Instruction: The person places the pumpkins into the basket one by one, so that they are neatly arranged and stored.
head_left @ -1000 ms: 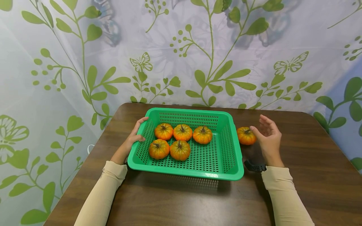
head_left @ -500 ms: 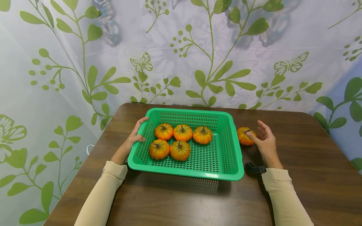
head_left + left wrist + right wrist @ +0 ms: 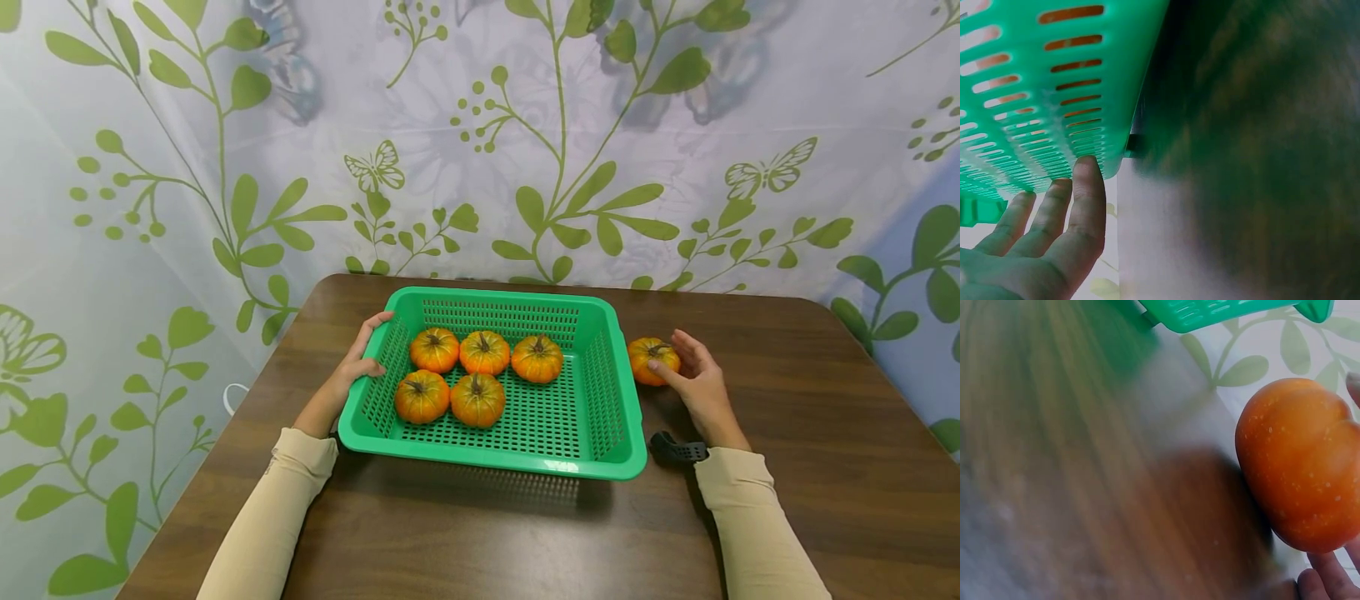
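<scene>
A green plastic basket (image 3: 491, 468) with slotted walls stands on the table, holding several small orange pumpkins (image 3: 484, 352) toward its left side. The left hand (image 3: 351, 362) grips the basket's left rim, thumb over the edge; in the left wrist view its fingers (image 3: 1085, 206) lie against the outer slotted wall. Just right of the basket, another small pumpkin (image 3: 645, 357) is in the grasp of the right hand (image 3: 703, 387). The thumb is on its near side and the fingers are around its right side. The right wrist view shows this pumpkin (image 3: 1297, 465) close up, with fingertips at its lower edge.
The brown wooden table (image 3: 480, 542) extends in front and to the right. A patterned cloth (image 3: 450, 125) with green leaves hangs directly behind the table's far edge. A white loop (image 3: 231, 398) shows at the table's left edge.
The right hand has moved left and down to the pumpkin outside the basket, and its thumb and fingers have closed around it. The left hand and the basket have stayed in place.
</scene>
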{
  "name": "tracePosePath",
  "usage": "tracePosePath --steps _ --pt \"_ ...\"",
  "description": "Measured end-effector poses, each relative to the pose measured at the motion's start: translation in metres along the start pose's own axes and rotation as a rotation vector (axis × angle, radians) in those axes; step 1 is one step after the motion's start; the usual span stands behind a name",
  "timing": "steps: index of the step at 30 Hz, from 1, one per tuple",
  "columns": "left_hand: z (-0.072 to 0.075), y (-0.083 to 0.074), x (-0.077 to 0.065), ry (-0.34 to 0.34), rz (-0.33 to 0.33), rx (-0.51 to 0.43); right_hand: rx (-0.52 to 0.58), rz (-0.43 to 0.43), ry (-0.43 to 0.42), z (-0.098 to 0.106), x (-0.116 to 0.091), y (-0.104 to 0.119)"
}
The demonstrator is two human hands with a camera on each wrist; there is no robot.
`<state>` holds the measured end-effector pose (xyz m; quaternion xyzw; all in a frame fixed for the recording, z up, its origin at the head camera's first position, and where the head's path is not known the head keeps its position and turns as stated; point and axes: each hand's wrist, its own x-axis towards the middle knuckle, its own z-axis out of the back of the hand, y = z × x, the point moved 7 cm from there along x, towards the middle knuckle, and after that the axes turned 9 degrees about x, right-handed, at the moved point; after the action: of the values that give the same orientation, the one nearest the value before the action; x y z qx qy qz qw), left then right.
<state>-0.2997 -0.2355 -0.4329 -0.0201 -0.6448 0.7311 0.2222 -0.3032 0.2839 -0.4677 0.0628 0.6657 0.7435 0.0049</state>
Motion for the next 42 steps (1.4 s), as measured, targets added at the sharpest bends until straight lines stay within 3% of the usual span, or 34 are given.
tracePosePath --steps 7,14,33,42 --pt "-0.0005 0.0004 0.0002 -0.003 -0.010 -0.007 -0.008 -0.028 0.094 -0.0045 -0.0017 -0.0006" --pt "-0.0017 -0.0017 0.0007 -0.005 -0.015 -0.020 -0.045 -0.028 0.131 -0.0058 -0.0006 -0.0034" --pt "-0.0001 -0.0004 0.0011 -0.006 -0.016 -0.020 -0.015 -0.010 0.113 -0.0046 -0.0004 -0.0033" --pt "-0.0008 -0.0012 0.0007 -0.002 0.008 -0.004 -0.019 -0.012 0.060 -0.0013 -0.0003 0.0011"
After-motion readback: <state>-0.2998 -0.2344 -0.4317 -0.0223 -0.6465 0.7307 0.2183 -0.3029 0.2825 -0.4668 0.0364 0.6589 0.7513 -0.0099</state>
